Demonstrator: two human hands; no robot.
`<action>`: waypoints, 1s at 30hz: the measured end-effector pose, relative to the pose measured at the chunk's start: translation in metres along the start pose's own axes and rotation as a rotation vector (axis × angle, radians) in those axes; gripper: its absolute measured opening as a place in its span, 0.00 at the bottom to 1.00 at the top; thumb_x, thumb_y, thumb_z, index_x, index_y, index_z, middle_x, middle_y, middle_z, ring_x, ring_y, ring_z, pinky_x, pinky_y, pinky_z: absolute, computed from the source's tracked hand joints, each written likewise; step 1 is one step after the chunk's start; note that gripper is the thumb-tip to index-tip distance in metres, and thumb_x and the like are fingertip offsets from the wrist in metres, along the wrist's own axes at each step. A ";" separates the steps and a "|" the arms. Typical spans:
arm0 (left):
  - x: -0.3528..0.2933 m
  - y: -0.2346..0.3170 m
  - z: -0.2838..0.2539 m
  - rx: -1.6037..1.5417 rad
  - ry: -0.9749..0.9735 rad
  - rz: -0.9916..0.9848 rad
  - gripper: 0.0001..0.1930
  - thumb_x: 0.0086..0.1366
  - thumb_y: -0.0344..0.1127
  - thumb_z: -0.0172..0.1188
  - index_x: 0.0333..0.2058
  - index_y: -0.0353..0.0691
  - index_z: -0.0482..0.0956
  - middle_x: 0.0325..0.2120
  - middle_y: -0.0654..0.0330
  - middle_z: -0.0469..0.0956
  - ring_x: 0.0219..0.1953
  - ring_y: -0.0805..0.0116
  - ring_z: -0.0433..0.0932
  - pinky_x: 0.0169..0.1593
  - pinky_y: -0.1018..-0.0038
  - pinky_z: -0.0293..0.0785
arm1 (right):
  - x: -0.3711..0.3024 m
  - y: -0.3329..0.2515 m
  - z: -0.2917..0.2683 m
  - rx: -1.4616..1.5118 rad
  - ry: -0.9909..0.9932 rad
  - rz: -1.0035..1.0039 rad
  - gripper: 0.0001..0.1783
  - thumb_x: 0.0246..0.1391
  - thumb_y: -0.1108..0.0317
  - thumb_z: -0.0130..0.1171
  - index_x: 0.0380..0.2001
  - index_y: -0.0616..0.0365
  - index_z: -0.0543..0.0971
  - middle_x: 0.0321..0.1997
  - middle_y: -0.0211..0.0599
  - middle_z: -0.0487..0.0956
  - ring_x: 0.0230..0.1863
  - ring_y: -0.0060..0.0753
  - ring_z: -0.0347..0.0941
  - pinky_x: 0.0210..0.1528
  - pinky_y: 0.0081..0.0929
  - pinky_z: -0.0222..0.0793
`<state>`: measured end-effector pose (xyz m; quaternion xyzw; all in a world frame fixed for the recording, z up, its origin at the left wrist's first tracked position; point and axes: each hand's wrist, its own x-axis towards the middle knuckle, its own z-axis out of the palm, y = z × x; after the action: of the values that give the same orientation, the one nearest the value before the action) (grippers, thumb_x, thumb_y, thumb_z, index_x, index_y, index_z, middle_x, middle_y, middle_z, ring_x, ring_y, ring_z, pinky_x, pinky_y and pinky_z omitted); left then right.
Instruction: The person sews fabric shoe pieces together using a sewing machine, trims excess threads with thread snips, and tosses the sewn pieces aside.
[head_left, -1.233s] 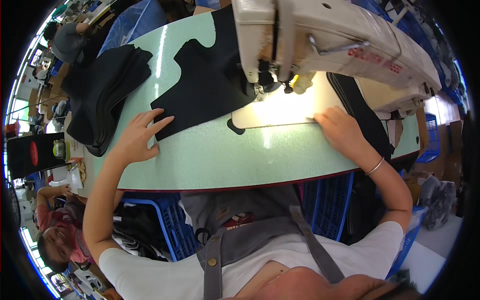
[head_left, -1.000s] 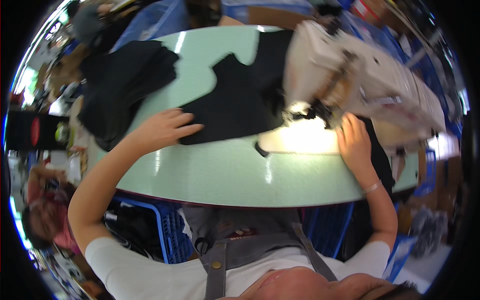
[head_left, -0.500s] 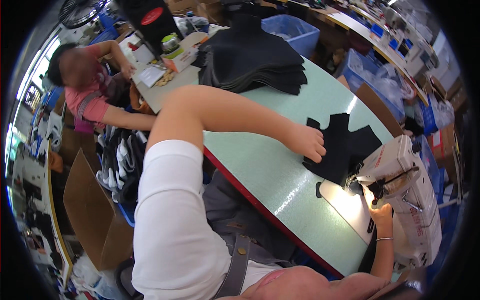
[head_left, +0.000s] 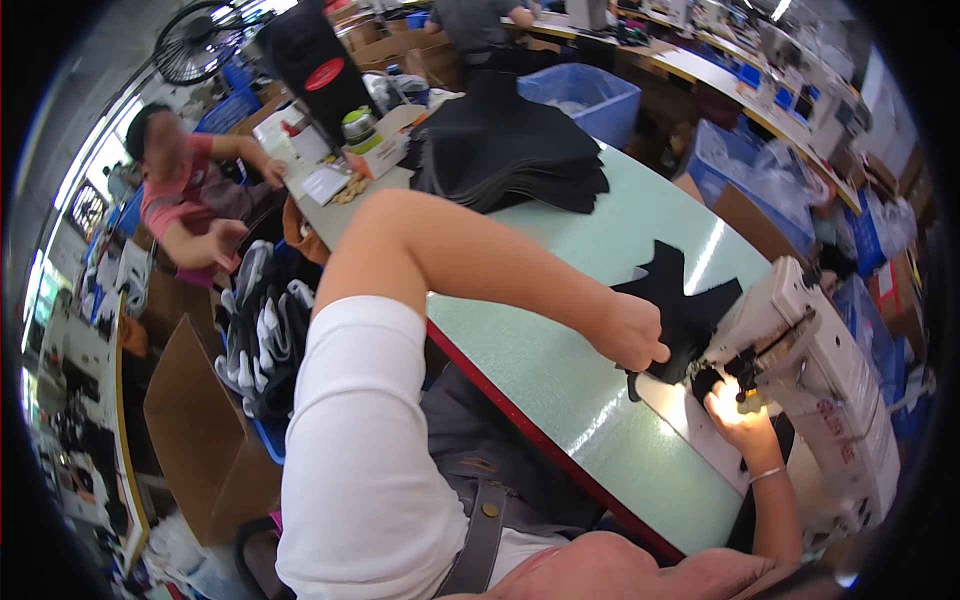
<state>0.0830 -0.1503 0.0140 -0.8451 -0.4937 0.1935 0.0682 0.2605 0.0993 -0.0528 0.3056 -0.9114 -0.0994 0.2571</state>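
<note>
A black cut fabric piece (head_left: 680, 290) with a notched outline lies on the pale green tabletop, its near edge at the needle area of a white sewing machine (head_left: 835, 375). My left hand (head_left: 632, 335) is closed on the left edge of this piece, fingers bent and pressed together. Under the machine's bright lamp, my right hand (head_left: 740, 422) has its fingers closed on a dark bit of fabric (head_left: 707, 382) beside the needle. Glare and the machine head partly hide those fingertips.
A thick stack of black fabric pieces (head_left: 510, 150) rests at the table's far side, with a blue bin (head_left: 585, 95) behind. A co-worker (head_left: 190, 190) sits at the left beside a crate of dark and white pieces (head_left: 262, 340). An open cardboard box (head_left: 205, 440) stands near it.
My left hand has moved nearer to me along the fabric. The piece has shifted and turned toward the needle. My right hand has moved left, closer to the needle. The co-worker's arm has bent back.
</note>
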 end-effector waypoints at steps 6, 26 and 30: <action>0.013 -0.003 0.019 -0.120 0.642 0.089 0.04 0.53 0.35 0.56 0.25 0.44 0.72 0.26 0.63 0.72 0.35 0.63 0.72 0.45 0.68 0.69 | -0.001 0.011 0.007 -0.008 0.107 -0.001 0.11 0.45 0.71 0.65 0.35 0.52 0.79 0.34 0.39 0.79 0.36 0.41 0.77 0.36 0.39 0.75; 0.038 0.022 0.021 -0.171 0.314 -0.226 0.09 0.50 0.30 0.56 0.33 0.41 0.75 0.23 0.66 0.65 0.30 0.70 0.67 0.34 0.74 0.62 | 0.000 -0.044 -0.001 0.087 -0.184 0.533 0.20 0.50 0.71 0.56 0.47 0.40 0.81 0.47 0.30 0.81 0.49 0.35 0.76 0.51 0.33 0.72; 0.051 0.050 0.036 -0.223 0.643 -0.426 0.05 0.48 0.31 0.55 0.26 0.43 0.70 0.21 0.65 0.62 0.27 0.68 0.65 0.31 0.73 0.60 | 0.014 -0.048 -0.003 0.157 -0.095 0.592 0.16 0.49 0.71 0.58 0.42 0.45 0.83 0.44 0.34 0.81 0.46 0.37 0.77 0.48 0.33 0.73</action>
<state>0.1314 -0.1347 -0.0472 -0.7435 -0.6292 -0.1544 0.1656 0.2767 0.0524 -0.0605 0.0408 -0.9767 0.0363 0.2077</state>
